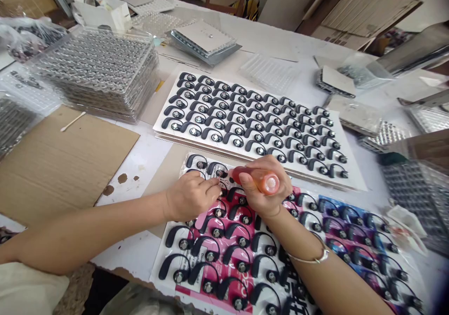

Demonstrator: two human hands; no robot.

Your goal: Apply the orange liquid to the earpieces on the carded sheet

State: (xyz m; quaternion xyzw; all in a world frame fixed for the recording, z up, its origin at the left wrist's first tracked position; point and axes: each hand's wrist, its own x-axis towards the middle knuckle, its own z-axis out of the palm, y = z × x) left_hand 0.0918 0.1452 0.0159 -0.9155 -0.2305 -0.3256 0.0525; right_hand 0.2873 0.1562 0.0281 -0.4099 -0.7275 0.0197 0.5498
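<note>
Right hand (266, 188) clamped 1 orange tube (261, 180); left hand (191, 195), fingers bunched, pressed ear hooks (214, 168). Hook board (353, 180) lay at 12 o'clock, trays (101, 67) at 10.

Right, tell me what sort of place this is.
Probably a small assembly workshop: rows of black ear-hook parts on a white board, stacked clear trays, and the right hand gripping an orange applicator.

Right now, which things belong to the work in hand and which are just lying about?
In use: right hand gripping the orange tool; left hand, fingertips on a black ear hook; printed sheet of ear hooks under both.
Lying about: white board of ear hooks; stack of clear trays; cardboard sheet; cotton swab.
</note>
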